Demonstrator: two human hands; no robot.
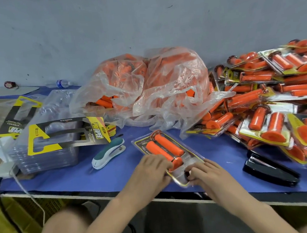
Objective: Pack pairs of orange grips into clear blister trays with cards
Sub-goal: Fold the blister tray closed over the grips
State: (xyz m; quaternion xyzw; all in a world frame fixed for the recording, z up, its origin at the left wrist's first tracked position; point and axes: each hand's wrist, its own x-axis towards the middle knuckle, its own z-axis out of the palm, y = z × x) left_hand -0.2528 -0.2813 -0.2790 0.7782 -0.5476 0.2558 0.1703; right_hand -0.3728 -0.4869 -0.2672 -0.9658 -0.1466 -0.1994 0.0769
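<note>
A clear blister tray [192,156] with a yellow-and-black card lies on the blue table near its front edge. Two orange grips [167,146] sit side by side in it. My left hand [152,168] presses on the tray's near left side, fingers bent over the end of a grip. My right hand [206,172] pinches the tray's near end. A stack of empty clear trays [47,159] stands at the left with a yellow card [65,132] on top. A clear plastic bag of loose orange grips [146,87] lies behind the tray.
A heap of packed blister packs [269,107] fills the right side. A white and teal stapler [108,153] lies left of the tray, a black stapler [271,171] right of it. A water bottle [62,83] lies at the back left. A white cable [22,183] hangs off the table's left front.
</note>
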